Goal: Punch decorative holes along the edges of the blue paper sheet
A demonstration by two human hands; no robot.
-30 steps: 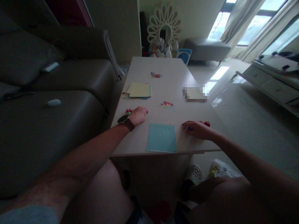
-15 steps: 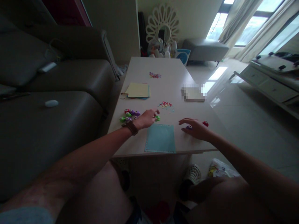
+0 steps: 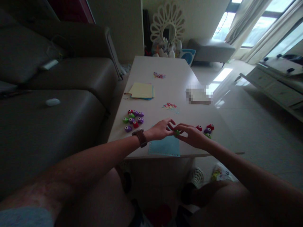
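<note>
Green piece [image 3: 177, 132], small and rounded, sits between our two hands, just above the far right corner of the blue sheet [image 3: 164, 146]. Our left forearm [image 3: 94, 160] and right forearm [image 3: 236, 160] slant in from either side. Our right hand [image 3: 193, 135] pinches the green piece between thumb and fingers; our left hand [image 3: 161, 129] bends its fingers in to meet it, though we cannot tell whether they grip too.

Half a second ago our hands were apart, the left with the green piece near the sheet's far edge, the right spread over the right-hand cluster [image 3: 207, 130]. Now they meet, and those red, purple and green pieces lie uncovered to the right of our right hand.

Smooth and pale, the table [image 3: 170, 90] stretches beyond both hands. Past our left hand lies a paper stack [image 3: 142, 90], squarish, slightly askew, yellow on top. Nearer, the flat blue sheet has a notched near edge. Left of our left hand, the left-hand cluster [image 3: 131, 120] shows glossy, rounded pieces with white eye-like spots. Beyond our fingertips, tiny bits [image 3: 169, 106], red, yellow and bluish, are scattered loosely.
</note>
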